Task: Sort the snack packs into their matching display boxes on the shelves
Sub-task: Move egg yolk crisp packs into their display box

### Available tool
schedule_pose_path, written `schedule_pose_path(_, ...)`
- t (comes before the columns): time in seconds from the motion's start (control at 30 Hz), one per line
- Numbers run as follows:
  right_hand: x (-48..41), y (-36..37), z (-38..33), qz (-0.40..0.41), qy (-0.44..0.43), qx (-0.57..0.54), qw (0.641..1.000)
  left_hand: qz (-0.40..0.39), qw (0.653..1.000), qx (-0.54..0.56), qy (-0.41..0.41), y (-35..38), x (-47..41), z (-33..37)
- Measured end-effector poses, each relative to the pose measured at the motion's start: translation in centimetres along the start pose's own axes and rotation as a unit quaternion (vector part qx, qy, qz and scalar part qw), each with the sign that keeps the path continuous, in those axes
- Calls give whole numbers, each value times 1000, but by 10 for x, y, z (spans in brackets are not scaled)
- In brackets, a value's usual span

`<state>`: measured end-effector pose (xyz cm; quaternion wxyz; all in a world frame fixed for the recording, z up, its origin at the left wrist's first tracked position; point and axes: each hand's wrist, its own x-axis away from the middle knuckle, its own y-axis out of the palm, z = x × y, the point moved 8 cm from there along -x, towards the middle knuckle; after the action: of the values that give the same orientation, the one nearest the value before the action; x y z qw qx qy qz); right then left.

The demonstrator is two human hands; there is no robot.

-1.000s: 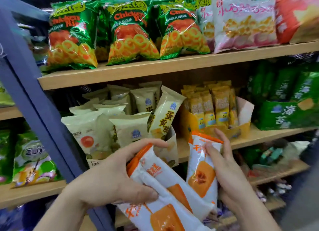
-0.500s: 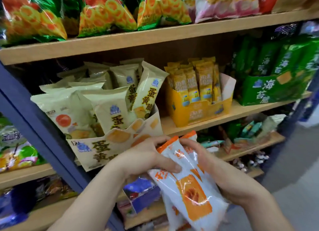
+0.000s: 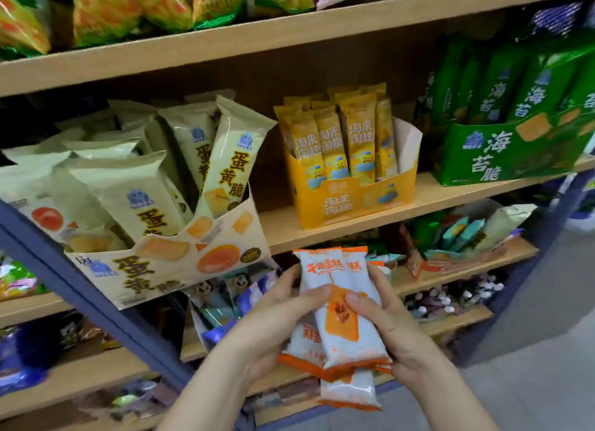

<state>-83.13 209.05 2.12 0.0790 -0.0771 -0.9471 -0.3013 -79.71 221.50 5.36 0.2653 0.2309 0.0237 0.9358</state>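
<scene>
Wooden shop shelves (image 3: 289,34) braced by a blue upright (image 3: 96,295) fill the view, every level stocked with snacks.

Low and centre, both hands grasp one bunch of white-and-orange snack packs (image 3: 341,331). The left hand (image 3: 273,321) curls round the bunch from the left, its thumb pressed on the face of the front pack. The right hand (image 3: 396,331) wraps the right edge, with its thumb on the same face just beside the left thumb. The front pack stands nearly upright, its orange top edge uppermost. At least two more packs lie behind it, one of them hanging lower than the rest. The bunch is held in the air in front of the lower shelf, touching no box.

Just above it on the middle shelf sits a yellow display box (image 3: 354,202) of upright yellow stick packs (image 3: 360,137). Up and to the left, a cream display box (image 3: 167,269) juts over the shelf edge, crowded with cream packs (image 3: 225,160) leaning at different angles. At the right end of that shelf stands a green display box (image 3: 502,153). Behind the left hand lie blue and purple packets (image 3: 244,289), and teal packets (image 3: 460,234) sit further right on the lower shelf. Green and orange chip bags (image 3: 128,5) line the top shelf.
</scene>
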Motion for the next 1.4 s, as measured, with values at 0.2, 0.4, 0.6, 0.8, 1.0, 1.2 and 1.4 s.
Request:
schedule_pose_path(0.2,-7,-11,-15,-16,-17,8,1000,64,995,-29,72,-4,-6,6)
schedule_pose_path(0.4,-8,-5,-24,-40,-30,59,997,98,990,-32,95,-6,4,15)
schedule_pose_path(0.6,-3,13,-48,-32,-136,178,974,98,990,-2,103,-1,13,17)
schedule_pose_path(0.8,-6,12,-50,-41,-157,202,966,136,981,95,103,-10,22,13)
schedule_pose_path(1.0,-5,1,-47,-17,-115,152,982,132,966,182,125,-22,33,17)
schedule_pose_path(1.2,-3,22,-40,-59,-93,186,976,121,976,142,117,-8,31,19)
schedule_pose_path(1.4,-7,19,-42,-43,-85,161,982,178,970,100,129,-19,30,25)
